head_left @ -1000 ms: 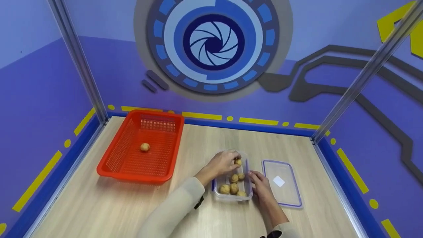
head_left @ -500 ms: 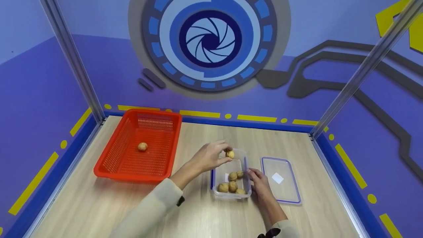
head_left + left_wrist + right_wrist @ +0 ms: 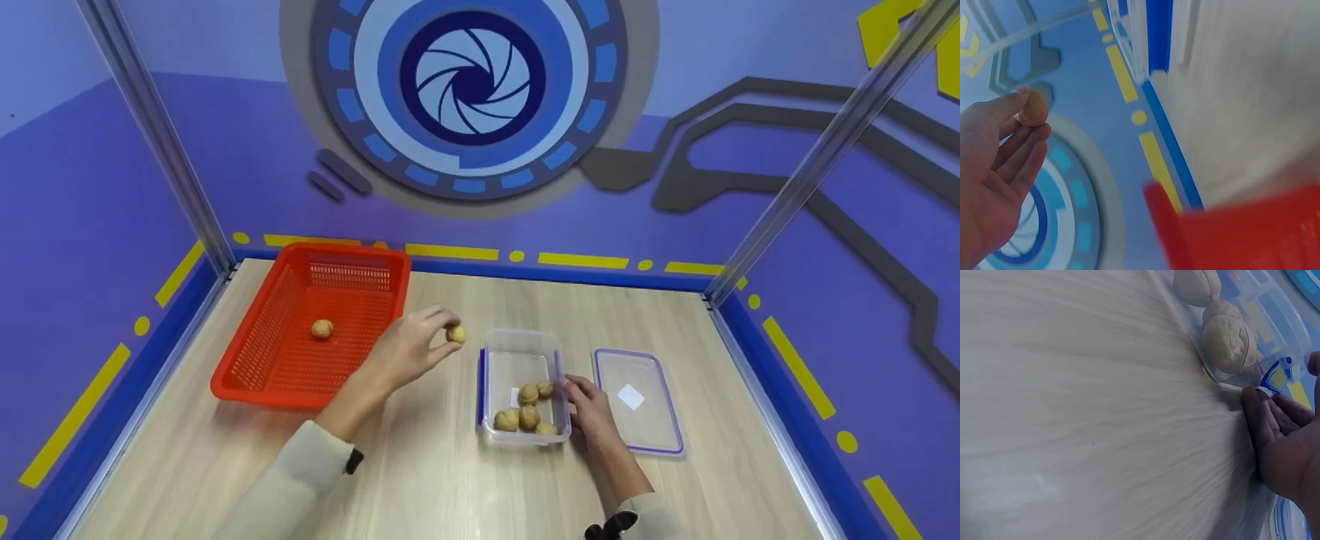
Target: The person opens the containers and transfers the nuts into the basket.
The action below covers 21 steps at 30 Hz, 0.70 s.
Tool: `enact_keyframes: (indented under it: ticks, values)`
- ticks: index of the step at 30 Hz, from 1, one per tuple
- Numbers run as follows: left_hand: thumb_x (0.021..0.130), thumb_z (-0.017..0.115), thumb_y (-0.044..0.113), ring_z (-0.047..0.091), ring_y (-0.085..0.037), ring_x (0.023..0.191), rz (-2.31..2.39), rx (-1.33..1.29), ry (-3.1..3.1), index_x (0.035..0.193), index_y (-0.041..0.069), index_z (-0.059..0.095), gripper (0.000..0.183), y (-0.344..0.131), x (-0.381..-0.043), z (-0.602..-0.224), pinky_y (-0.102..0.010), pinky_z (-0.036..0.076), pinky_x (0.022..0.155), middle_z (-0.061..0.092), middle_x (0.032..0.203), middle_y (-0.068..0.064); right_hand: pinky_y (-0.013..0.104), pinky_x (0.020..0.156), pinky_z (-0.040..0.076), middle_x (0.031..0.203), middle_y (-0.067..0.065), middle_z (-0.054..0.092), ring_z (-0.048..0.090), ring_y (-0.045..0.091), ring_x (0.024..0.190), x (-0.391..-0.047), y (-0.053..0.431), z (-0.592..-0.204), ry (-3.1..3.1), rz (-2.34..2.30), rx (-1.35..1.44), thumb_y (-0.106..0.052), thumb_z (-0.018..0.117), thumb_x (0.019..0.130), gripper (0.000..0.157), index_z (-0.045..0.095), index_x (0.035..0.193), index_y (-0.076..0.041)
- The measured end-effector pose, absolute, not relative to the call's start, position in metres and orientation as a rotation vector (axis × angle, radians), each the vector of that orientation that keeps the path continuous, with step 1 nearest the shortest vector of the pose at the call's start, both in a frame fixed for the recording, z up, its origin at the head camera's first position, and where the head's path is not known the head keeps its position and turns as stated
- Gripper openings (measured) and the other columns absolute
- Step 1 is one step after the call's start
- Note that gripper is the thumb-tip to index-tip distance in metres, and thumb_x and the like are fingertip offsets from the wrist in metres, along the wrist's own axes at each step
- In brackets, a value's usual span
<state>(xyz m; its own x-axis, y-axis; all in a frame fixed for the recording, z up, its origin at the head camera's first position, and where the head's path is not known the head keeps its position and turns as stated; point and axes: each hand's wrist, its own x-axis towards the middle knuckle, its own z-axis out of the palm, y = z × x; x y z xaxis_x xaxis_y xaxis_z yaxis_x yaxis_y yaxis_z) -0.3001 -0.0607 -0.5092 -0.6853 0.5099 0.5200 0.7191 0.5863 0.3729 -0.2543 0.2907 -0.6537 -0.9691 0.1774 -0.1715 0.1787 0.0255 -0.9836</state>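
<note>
In the head view, my left hand (image 3: pixel 409 349) pinches a walnut (image 3: pixel 455 334) between thumb and fingers, above the table between the basket and the clear box. The left wrist view shows this walnut (image 3: pixel 1034 108) at the fingertips. My right hand (image 3: pixel 595 415) rests against the right side of the clear plastic box (image 3: pixel 523 341), fingers fairly straight along its wall in the right wrist view. Several walnuts (image 3: pixel 529 417) lie toward the near end of this box. A red perforated basket (image 3: pixel 296 382) stands at the left with one walnut (image 3: pixel 322 328) inside.
A clear lid (image 3: pixel 654 420) with a purple rim lies flat to the right of the box, partly behind the right hand. Printed panels (image 3: pixel 480 232) wall the back and sides of the wooden table (image 3: pixel 442 480), with metal posts at the corners.
My left hand has lifted a walnut out of the clear box and carried it left toward the red basket. The right hand stays at the box's side.
</note>
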Motion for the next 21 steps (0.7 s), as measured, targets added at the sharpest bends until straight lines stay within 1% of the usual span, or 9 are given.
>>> enact_keyframes:
  ticks: [7, 9, 15, 21]
  values:
    - [0.092, 0.086, 0.017, 0.069, -0.016, 0.095, -0.804, -0.808, -2.470, 0.117, 0.008, 0.074, 0.029, -0.104, -0.301, -0.512, -0.030, 0.061, 0.087, 0.071, 0.110, -0.002, 0.043, 0.091, 0.060, 0.135, 0.020, 0.064, 0.062, 0.034, 0.122, -0.255, 0.291, -0.654, 2.251, -2.159, 0.382, -0.032, 0.065, 0.107, 0.049, 0.061, 0.139, 0.005]
    - [0.091, 0.086, 0.014, 0.070, -0.019, 0.097, -0.846, -0.745, -2.479, 0.118, 0.006, 0.074, 0.030, -0.115, -0.302, -0.513, -0.032, 0.061, 0.089, 0.070, 0.111, -0.003, 0.043, 0.091, 0.060, 0.135, 0.021, 0.064, 0.063, 0.034, 0.122, -0.255, 0.290, -0.655, 2.249, -2.160, 0.381, -0.031, 0.065, 0.107, 0.049, 0.061, 0.139, 0.005]
    - [0.091, 0.086, 0.016, 0.070, -0.023, 0.106, -0.963, -0.564, -2.467, 0.120, 0.007, 0.074, 0.033, -0.141, -0.308, -0.518, -0.039, 0.059, 0.097, 0.071, 0.116, -0.005, 0.042, 0.089, 0.061, 0.133, 0.021, 0.066, 0.064, 0.034, 0.121, -0.255, 0.290, -0.656, 2.261, -2.158, 0.385, -0.032, 0.064, 0.107, 0.049, 0.061, 0.139, 0.006]
    - [0.089, 0.087, 0.011, 0.071, -0.027, 0.106, -1.068, -0.467, -2.441, 0.119, 0.001, 0.073, 0.034, -0.159, -0.322, -0.534, -0.044, 0.060, 0.094, 0.071, 0.115, -0.011, 0.042, 0.089, 0.061, 0.132, 0.019, 0.066, 0.064, 0.033, 0.120, -0.256, 0.290, -0.655, 2.243, -2.176, 0.373, -0.033, 0.064, 0.107, 0.050, 0.060, 0.139, 0.005]
